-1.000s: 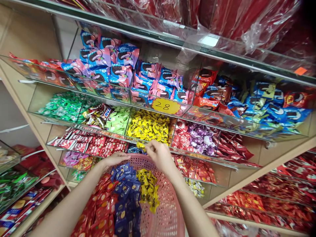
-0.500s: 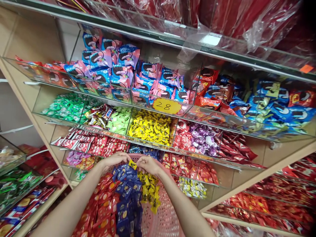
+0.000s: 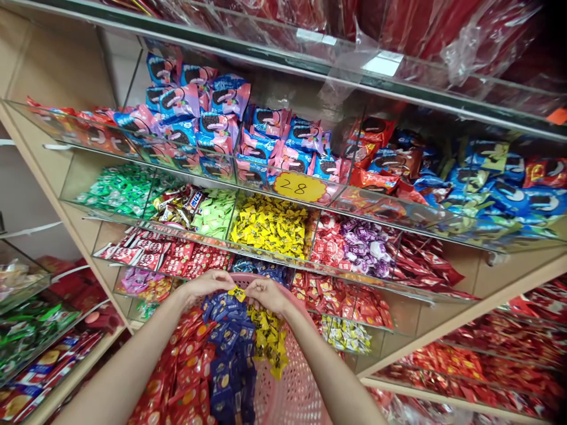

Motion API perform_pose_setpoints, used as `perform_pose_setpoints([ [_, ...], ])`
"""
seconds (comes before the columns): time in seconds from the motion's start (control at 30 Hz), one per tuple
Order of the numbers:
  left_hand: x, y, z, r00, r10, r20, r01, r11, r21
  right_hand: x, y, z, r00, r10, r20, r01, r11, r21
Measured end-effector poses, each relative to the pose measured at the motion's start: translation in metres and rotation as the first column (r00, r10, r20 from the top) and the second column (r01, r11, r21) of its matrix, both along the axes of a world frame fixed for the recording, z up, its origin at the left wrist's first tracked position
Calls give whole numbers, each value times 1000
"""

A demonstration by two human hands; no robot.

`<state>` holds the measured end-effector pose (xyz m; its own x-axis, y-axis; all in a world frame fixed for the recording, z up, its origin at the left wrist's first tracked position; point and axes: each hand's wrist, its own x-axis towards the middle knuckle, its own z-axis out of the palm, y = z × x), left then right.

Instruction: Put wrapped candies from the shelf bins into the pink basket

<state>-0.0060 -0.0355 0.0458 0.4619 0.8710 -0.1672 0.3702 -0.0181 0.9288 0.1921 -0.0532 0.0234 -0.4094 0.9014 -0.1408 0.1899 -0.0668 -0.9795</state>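
Note:
A pink plastic basket (image 3: 292, 395) sits low in the middle, filled with red, blue and yellow wrapped candies. Both my hands meet over its far rim. My left hand (image 3: 206, 285) and my right hand (image 3: 264, 293) pinch one small yellow candy (image 3: 238, 293) between their fingertips, just above the blue candies (image 3: 230, 342). A strip of yellow candies (image 3: 268, 336) lies beside the blue ones under my right hand. The yellow candy bin (image 3: 270, 227) on the shelf is straight ahead above my hands.
Slanted clear shelf bins hold green candies (image 3: 117, 189), red-wrapped bars (image 3: 146, 251), purple and red candies (image 3: 354, 248) and cookie packs (image 3: 212, 124). A yellow price tag (image 3: 299, 187) reads 28. More red packets fill the lower right shelves (image 3: 487, 348) and the left rack (image 3: 31, 330).
My right hand came down from the yellow candy bin to the basket rim with a yellow candy. It now meets my left hand there, both pinching the candy.

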Motion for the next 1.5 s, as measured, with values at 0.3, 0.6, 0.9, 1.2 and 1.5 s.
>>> perform_pose_setpoints([
  [0.3,-1,2,-7,997,63,54,-60,997,-53,-1,0,1,998,-64,-26,64,998,-18],
  [0.6,-1,6,-7,997,38,63,-36,999,-31,-1,-2,0,998,4,-56,-9,997,-79],
  [0.9,-2,5,-3,999,30,-25,-31,999,-24,3,1,-2,997,18,75,-15,999,-41],
  [1.2,1,1,8,995,68,-76,-71,997,-39,52,-12,19,841,362,403,-245,918,-312],
  [1.5,2,2,10,994,60,-89,-65,997,-51,54,-21,22,682,371,630,-102,902,-420],
])
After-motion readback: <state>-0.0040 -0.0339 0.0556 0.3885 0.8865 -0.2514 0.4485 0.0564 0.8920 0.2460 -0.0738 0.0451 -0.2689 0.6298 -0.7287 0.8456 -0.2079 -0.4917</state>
